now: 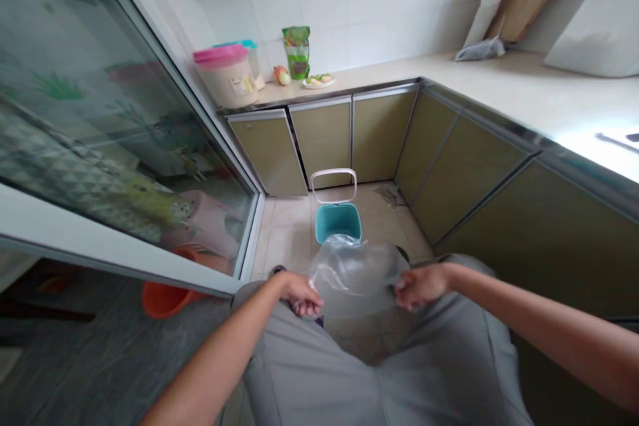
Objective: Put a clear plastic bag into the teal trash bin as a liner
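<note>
Stretched between my two hands is a clear plastic bag (357, 269), its far edge crumpled and overlapping the near rim of a teal trash bin. My left hand (301, 293) is closed on the bag's left side, above my left knee. Curled fingers of my right hand (422, 285) grip its right side near my right knee. The teal trash bin (338, 221) stands on the tiled floor just beyond the bag. Its white rim frame (333, 172) is tipped upright at the back. Part of the bin's front is hidden behind the bag.
Low cabinets (322, 133) line the back and right; one door at the left hangs ajar. A pink-lidded container (227, 76), a green pouch (298, 53) and a small plate (318, 82) stand on the counter. A sliding glass door (144, 113) and an orange basin (164, 299) are at left.
</note>
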### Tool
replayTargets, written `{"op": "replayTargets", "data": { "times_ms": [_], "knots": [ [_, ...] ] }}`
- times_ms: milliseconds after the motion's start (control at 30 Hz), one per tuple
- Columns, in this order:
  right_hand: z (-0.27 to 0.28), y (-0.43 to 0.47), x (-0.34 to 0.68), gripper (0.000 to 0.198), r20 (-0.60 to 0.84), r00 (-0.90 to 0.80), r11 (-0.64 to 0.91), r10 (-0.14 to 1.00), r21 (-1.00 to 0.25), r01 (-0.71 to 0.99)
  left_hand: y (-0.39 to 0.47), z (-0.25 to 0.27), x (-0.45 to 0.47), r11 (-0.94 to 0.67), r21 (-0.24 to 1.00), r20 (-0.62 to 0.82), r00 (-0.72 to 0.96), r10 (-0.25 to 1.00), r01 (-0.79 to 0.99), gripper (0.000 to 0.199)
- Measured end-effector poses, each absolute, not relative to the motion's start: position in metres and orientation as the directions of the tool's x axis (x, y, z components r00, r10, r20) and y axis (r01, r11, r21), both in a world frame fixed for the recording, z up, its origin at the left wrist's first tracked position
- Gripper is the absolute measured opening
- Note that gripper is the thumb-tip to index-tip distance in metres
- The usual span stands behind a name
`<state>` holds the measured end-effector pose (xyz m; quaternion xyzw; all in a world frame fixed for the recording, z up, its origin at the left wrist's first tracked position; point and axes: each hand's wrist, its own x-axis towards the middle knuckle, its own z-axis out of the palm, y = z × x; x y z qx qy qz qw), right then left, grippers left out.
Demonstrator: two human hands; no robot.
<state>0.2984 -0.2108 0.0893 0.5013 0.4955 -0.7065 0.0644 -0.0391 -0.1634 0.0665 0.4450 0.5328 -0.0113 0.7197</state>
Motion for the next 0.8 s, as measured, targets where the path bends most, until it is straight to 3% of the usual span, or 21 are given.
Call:
{"op": "replayTargets", "data": {
  "times_ms": [67,200,333,500,800],
  "knots": [
    [0.088,-0.187,0.315,0.031,-0.720,-0.522,-0.447,0.457,-0.694,0.565,-0.130,0.057,-0.063,0.575,0.552,-0.833,0.415,0.364,0.603,0.032],
    [0.118,-0.134,0.327,0.038,-0.583,-0.345,-0.468,0.735,-0.806,0.363,-0.060,0.071,-0.094,0.523,0.797,-0.597,0.271,0.755,0.302,0.033],
    [0.156,-0.095,0.319,0.023,-0.460,-0.191,-0.398,0.867,-0.870,0.290,-0.019,0.113,-0.094,0.377,0.923,-0.384,0.149,0.911,0.074,0.027],
    [0.184,-0.071,0.312,0.026,-0.363,-0.107,-0.324,0.926,-0.906,0.274,-0.001,0.150,-0.084,0.233,0.969,-0.243,0.125,0.962,0.088,0.035],
    [0.177,-0.054,0.313,0.061,-0.398,-0.110,-0.348,0.911,-0.883,0.314,0.006,0.146,-0.079,0.285,0.945,-0.308,0.151,0.939,0.159,0.035]
  ]
}}
